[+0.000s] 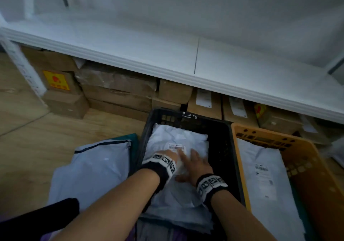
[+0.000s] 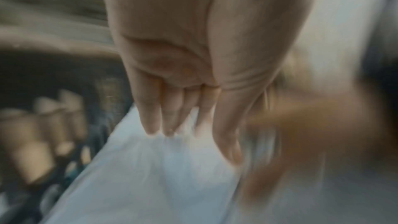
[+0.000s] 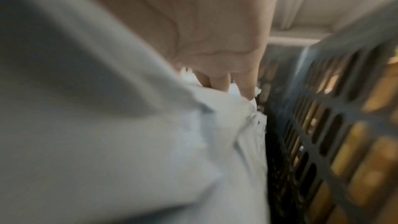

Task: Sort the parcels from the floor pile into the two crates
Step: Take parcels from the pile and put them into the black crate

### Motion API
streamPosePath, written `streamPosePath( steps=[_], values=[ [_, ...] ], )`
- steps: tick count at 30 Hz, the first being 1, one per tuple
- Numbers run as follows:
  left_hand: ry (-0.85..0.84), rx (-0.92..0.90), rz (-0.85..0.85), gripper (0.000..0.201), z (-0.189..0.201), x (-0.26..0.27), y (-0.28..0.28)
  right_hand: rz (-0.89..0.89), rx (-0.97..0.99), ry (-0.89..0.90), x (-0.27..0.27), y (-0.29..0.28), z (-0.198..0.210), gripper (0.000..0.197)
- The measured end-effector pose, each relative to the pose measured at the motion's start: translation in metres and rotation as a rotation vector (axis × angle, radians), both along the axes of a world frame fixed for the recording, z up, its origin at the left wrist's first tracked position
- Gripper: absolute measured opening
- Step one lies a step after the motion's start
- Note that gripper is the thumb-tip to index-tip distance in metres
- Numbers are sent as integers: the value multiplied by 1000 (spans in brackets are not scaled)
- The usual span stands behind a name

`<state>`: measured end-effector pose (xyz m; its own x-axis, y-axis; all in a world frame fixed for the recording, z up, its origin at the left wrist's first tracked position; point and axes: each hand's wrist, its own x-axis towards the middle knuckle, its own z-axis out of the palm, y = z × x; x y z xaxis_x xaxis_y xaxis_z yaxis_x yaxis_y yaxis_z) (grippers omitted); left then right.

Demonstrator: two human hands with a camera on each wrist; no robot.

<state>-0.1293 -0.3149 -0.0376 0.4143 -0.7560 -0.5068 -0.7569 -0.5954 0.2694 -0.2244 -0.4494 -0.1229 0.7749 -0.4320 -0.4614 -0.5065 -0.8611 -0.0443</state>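
Note:
A black crate (image 1: 186,114) stands in the middle of the floor with an orange crate (image 1: 309,159) tight against its right side. In the black crate lie white poly-bag parcels (image 1: 178,138), the top one with a barcode label. Both my hands are on that top parcel. My left hand (image 1: 172,154) touches it with straight fingers (image 2: 152,125) and a straight thumb. Beside it, my right hand (image 1: 193,164) lies flat with its fingers spread. The right wrist view shows its fingers (image 3: 217,81) pressing into the bag (image 3: 193,142), next to the crate wall (image 3: 323,125). A grey labelled parcel (image 1: 260,175) lies in the orange crate.
The floor pile, with a large grey bag (image 1: 93,166) on top, lies left of the black crate. Behind both crates, cardboard boxes (image 1: 119,92) are stacked under a low white shelf (image 1: 167,54). Wooden floor (image 1: 37,138) shows at the left.

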Motion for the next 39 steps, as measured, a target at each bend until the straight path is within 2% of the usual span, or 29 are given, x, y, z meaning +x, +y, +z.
streamPosePath(
  steps=[3,6,8,10,12,15,19,22,25,27,32,37,39],
  values=[
    [116,-326,113,18,29,24,37,-59,68,-82,-8,15,30,94],
    [206,-623,506,16,39,60,91,-70,144,-329,-5,52,59,68],
    [191,-696,685,17,29,80,132,-12,210,-472,-1,83,74,55],
    [135,-675,761,21,6,93,172,63,261,-563,5,115,86,47],
    [62,-573,790,23,-24,99,204,118,308,-629,17,143,94,43],
    [8,-355,791,27,-76,95,231,184,324,-599,42,174,94,42],
    [118,-191,776,43,-135,73,234,338,273,-477,65,195,71,39],
    [156,-121,766,56,-164,61,217,413,115,-462,68,199,52,29],
    [133,-32,785,79,-184,57,190,424,20,-497,69,204,40,24],
    [184,60,899,91,-192,55,171,414,2,-527,69,206,37,21],
    [248,51,1144,66,-216,49,136,398,0,-626,67,207,36,18],
    [272,92,1188,81,-221,50,125,388,13,-695,68,208,33,15],
    [262,67,1154,80,-223,53,131,382,23,-723,68,208,33,15]
  ],
)
